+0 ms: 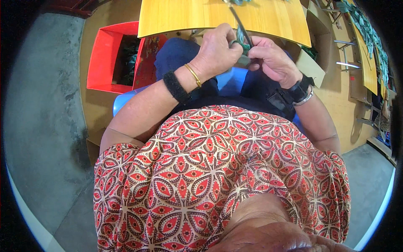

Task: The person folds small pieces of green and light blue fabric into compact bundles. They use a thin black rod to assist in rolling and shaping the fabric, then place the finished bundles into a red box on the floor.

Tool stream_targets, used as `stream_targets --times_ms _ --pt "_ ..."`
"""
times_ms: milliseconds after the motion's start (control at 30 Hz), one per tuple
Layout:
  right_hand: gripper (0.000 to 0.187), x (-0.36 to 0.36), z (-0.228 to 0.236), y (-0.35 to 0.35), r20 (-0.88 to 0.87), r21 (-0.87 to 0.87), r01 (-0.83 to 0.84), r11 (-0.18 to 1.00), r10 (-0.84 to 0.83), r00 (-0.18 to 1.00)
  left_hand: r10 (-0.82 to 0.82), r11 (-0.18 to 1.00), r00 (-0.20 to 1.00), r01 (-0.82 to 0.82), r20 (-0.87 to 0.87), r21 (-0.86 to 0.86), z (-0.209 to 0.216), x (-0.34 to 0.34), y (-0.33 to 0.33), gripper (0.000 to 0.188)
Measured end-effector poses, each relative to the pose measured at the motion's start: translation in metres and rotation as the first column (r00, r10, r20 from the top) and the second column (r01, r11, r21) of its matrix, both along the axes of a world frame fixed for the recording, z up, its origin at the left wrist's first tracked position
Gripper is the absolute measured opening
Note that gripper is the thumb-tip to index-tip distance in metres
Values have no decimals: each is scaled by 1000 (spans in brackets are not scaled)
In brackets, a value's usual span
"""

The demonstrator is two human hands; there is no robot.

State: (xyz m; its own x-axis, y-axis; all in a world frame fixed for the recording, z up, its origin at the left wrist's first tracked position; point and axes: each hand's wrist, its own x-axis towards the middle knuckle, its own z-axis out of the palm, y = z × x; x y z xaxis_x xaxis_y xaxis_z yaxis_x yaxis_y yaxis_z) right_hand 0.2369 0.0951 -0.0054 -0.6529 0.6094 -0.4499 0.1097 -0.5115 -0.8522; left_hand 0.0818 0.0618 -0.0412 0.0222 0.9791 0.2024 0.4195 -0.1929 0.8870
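Both my hands meet just off the near edge of the yellow wooden table [180, 19], above my lap. A gold bangle and a black wristband circle my left wrist. The thumb and fingers of my left hand [215, 49] are closed on a green leaf-like piece [240, 37]. Beside it, my right hand [275, 61] is closed around the lower end of a thin dark stem [241, 24], which slants up and left over the table. Part of the green piece lies between the hands, and the fingers hide how it joins the stem.
A red open box [103, 59] with dark green stuff inside stands at the left. To the right is an open cardboard box [312, 69]. More green leafy pieces [367, 27] lie on another yellow table at the far right. Blue seat edges [121, 101] show beneath me.
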Motion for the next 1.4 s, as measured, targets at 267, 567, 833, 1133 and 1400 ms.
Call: stream_targets --times_ms 267,567,833,1133,1400 --pt "19 2 -17 3 141 393 15 919 -76 987 5 1000 995 -3 103 -14 -15 -2 7 22" --pt "12 -9 -7 -3 240 856 -4 518 -391 888 46 899 757 254 652 -358 -6 3 2 20" --pt "19 -4 -7 -1 244 405 84 910 -196 950 167 980 873 -98 458 -172 -7 7 0 16" --pt "18 1 -7 10 29 133 249 959 -255 966 69 997 899 -71 433 -12 -4 8 4 14" --pt "9 3 -14 10 93 428 296 854 -367 925 167 985 845 -121 507 -122 1 13 6 15"
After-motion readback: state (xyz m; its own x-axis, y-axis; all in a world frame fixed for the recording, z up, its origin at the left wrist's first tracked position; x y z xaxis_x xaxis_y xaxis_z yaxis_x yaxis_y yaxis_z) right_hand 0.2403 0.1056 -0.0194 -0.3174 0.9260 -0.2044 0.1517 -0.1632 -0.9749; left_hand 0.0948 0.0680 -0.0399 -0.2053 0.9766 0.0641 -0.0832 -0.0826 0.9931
